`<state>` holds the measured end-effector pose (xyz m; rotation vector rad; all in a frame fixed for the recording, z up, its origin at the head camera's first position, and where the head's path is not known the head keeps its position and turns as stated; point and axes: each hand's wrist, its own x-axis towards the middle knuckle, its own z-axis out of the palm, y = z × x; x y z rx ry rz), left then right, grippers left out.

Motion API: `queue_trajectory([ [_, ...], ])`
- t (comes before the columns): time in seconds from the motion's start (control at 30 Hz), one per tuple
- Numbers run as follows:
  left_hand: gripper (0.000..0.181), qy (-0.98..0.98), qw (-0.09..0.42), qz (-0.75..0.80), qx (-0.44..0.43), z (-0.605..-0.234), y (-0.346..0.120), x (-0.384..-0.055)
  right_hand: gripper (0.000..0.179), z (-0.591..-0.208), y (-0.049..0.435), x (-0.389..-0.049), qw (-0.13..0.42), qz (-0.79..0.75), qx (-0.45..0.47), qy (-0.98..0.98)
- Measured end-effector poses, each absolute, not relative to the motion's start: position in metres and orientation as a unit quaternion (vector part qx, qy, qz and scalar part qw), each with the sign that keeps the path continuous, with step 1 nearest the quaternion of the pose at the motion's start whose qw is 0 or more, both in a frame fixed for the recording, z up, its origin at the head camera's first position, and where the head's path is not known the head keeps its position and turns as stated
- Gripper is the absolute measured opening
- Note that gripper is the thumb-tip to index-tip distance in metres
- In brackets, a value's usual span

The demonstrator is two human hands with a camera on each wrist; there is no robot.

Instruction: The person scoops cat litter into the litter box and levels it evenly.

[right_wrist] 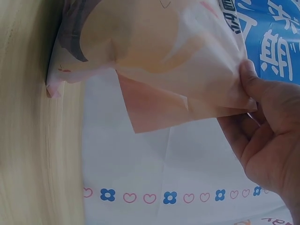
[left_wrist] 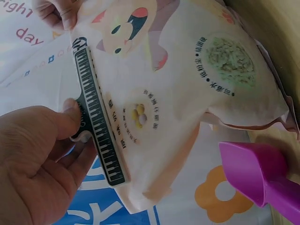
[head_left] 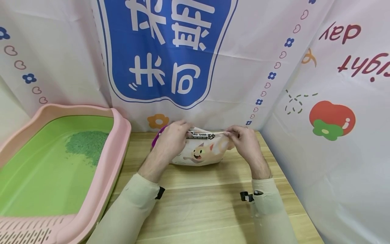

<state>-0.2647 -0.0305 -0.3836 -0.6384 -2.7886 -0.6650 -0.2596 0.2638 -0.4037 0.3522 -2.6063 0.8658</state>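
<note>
A pale bag of cat litter [head_left: 199, 154], printed with a cartoon cat, stands on the wooden table near the back wall. My left hand [head_left: 173, 140] grips its top edge at the left. In the left wrist view, the thumb of the left hand [left_wrist: 35, 154] lies on the dark tab of a barcode-like strip [left_wrist: 101, 122] along that edge. At the other end, my right hand [head_left: 245, 139] pinches the top corner; the right wrist view shows the thumb of the right hand [right_wrist: 276, 122] on the corner's face, fingers behind. A purple scoop [left_wrist: 255, 171] lies beside the bag.
To the left stands a pink litter box [head_left: 122, 135] with a green inside, holding a patch of green litter granules [head_left: 86, 144]. Printed cloth walls [head_left: 246, 81] close off the back and right of the wooden table [head_left: 195, 203].
</note>
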Motion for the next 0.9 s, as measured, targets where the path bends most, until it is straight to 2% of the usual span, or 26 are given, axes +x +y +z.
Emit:
queue_trajectory([
  [0.5,0.021,-0.932,0.080,-0.203,-0.289,-0.399,-0.033,-0.247,0.012,-0.410,0.274,-0.256,0.023,0.325,0.126,-0.937],
  [0.9,0.030,-0.933,0.080,-0.195,-0.293,-0.423,-0.033,-0.239,0.007,-0.419,0.274,-0.258,-0.008,0.306,0.169,-0.937],
])
